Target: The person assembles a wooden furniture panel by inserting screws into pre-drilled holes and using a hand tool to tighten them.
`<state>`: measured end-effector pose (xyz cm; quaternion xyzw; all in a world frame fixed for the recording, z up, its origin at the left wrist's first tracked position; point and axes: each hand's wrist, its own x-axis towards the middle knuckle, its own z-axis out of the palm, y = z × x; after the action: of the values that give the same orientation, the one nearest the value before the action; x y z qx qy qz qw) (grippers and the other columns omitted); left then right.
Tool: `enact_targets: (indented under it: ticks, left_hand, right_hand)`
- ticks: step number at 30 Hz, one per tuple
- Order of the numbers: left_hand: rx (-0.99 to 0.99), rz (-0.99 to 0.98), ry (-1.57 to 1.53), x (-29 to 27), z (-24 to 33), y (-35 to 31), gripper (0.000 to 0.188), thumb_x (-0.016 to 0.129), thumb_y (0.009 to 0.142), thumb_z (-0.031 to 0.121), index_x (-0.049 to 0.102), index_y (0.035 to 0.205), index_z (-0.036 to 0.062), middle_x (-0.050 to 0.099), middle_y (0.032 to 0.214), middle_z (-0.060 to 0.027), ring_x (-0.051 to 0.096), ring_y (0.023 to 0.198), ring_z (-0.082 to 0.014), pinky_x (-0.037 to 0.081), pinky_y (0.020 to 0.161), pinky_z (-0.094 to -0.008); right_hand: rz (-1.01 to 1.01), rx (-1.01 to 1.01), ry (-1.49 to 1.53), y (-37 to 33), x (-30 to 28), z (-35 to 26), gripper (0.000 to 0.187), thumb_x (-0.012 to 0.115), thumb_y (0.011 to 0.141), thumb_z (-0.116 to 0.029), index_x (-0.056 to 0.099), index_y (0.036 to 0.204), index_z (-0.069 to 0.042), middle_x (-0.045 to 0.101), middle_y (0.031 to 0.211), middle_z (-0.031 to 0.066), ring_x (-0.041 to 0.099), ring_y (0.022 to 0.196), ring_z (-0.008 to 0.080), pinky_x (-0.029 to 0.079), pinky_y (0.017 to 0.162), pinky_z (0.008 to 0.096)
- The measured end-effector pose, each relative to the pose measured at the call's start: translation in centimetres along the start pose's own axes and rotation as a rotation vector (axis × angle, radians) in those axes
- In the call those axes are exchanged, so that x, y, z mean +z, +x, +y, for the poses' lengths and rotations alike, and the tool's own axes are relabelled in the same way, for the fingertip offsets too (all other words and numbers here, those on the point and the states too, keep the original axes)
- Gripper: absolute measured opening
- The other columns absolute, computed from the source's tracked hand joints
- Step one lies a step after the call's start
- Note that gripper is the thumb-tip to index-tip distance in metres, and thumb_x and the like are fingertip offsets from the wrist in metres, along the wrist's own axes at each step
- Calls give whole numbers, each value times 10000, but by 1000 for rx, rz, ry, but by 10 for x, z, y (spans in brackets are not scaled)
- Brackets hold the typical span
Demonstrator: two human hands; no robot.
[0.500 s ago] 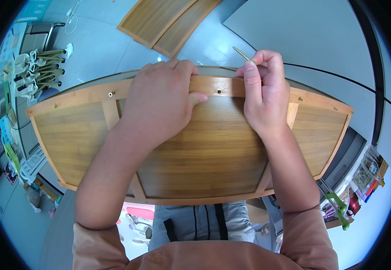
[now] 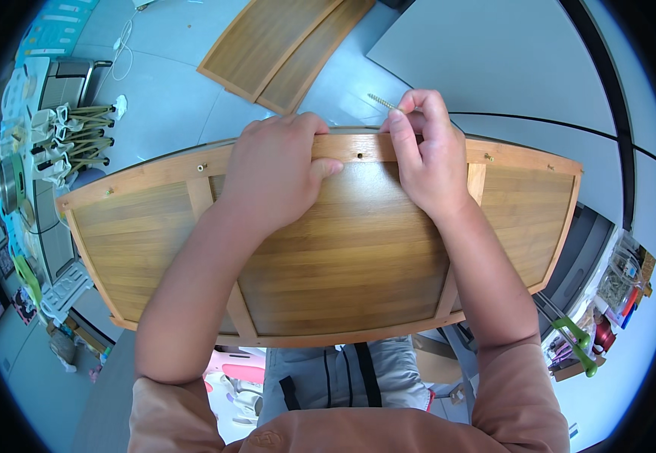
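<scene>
A framed wooden panel [image 2: 343,264] spans the view in front of me, its far rail toward the top. My left hand [image 2: 271,174] is wrapped over that rail, thumb on the near face and fingertips hidden behind the edge. Between thumb and fingers, my right hand [image 2: 432,155] pinches a long brass-coloured screw [image 2: 381,101], its threaded tip pointing up and left above the rail. A dark round hole [image 2: 360,155] shows in the rail between my hands. Brass-coloured fasteners stand in the same rail, one [image 2: 201,167] left of my left hand and another [image 2: 489,157] right of my right hand.
Two more wooden panels [image 2: 275,53] lie on the pale tiled floor ahead. A large grey-white panel [image 2: 494,60] is at the far right. Folded-up furniture legs [image 2: 86,132] cluster at left. A clear box of small parts [image 2: 621,275] and green-handled tool [image 2: 573,336] lie right.
My right hand and the screw have shifted slightly left, and the screw now lies flatter. The left hand keeps its hold on the rail. The whole view has shifted a little.
</scene>
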<state>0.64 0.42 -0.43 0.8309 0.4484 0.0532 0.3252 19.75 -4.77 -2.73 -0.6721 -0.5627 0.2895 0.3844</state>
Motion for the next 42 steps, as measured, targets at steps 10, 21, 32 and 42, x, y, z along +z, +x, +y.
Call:
enact_targets:
  ticks: [10,21,32,42]
  left_hand:
    - [-61,-27,-21,-1,0,0,345,749,777,224,610,1020,22,669,953,-159,622,924,-349,481,821,-422]
    - [-11,4,-25,1,-5,-1,354,751,774,227,606,1020,17,668,929,-164,626,897,-349,491,784,-419]
    - [-23,-9,-6,2,-2,0,339,734,790,210,606,1042,23,663,986,-152,610,966,-337,469,862,-420]
    - [-3,-102,-49,-1,-1,9,293,709,821,176,637,1069,39,638,1016,-120,571,1012,-319,457,887,-414]
  right_hand:
    - [-62,-341,-144,-22,-22,-16,196,721,732,-1,617,890,-53,661,800,76,641,708,230,524,634,327]
    - [-63,-512,-333,-20,-3,-18,193,704,688,-20,588,840,-48,637,781,79,621,758,252,517,711,371]
    - [-287,-454,-427,-6,-19,-32,121,687,737,-68,593,812,-49,632,779,79,610,776,260,512,723,380]
    - [-468,-314,-306,12,-28,-30,71,687,779,-100,620,793,-81,636,733,77,620,741,277,518,639,388]
